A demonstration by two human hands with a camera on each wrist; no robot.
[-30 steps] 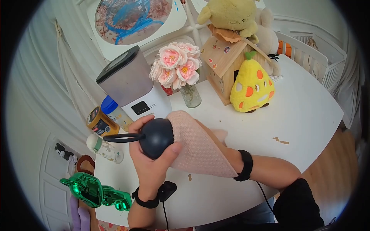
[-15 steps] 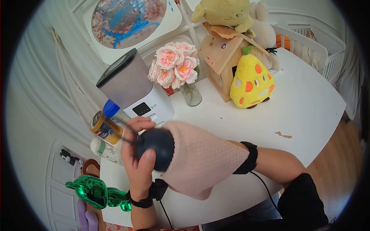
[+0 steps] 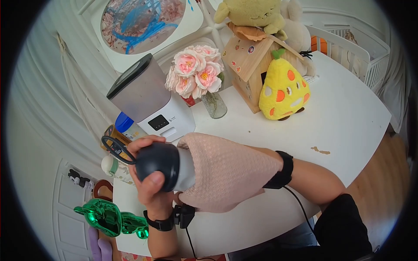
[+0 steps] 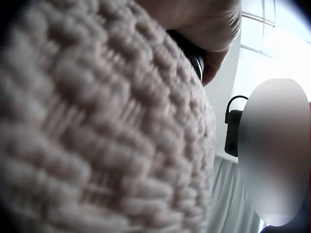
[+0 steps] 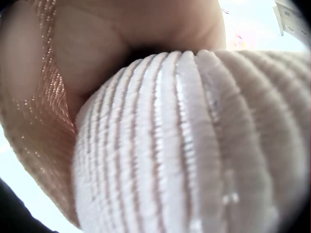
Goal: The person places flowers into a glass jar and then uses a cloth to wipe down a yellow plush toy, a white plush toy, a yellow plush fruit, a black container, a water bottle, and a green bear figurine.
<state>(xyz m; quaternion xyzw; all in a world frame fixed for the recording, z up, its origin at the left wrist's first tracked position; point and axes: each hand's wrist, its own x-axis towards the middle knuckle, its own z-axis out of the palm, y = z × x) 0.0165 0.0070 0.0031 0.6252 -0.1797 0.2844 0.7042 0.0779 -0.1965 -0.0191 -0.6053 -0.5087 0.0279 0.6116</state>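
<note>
My left hand (image 3: 150, 193) grips a dark navy dome-shaped lid (image 3: 156, 166) with a loop handle (image 3: 114, 150) sticking out on its left. Its thumb lies across the lid's front and its fingers go over the top. A pale grey bottle body (image 3: 186, 169) shows between the lid and a pink textured cloth (image 3: 230, 172), which covers the rest of the bottle. The cloth also hides most of my right hand in the head view. In the right wrist view, my right hand (image 5: 146, 24) curls over ribbed pale cloth (image 5: 160, 145).
A white dispenser with a grey tank (image 3: 143, 91), a vase of pink roses (image 3: 213, 104) and a wooden house (image 3: 248, 61) stand along the table's back. Beside the house sits a yellow plush (image 3: 285, 93). Jars and a bottle (image 3: 109, 165) are at left, with a shiny green figure (image 3: 104, 217) nearer.
My left hand and the lid have shifted left, away from the cloth, uncovering the grey bottle body. The cloth has shifted round my right hand.
</note>
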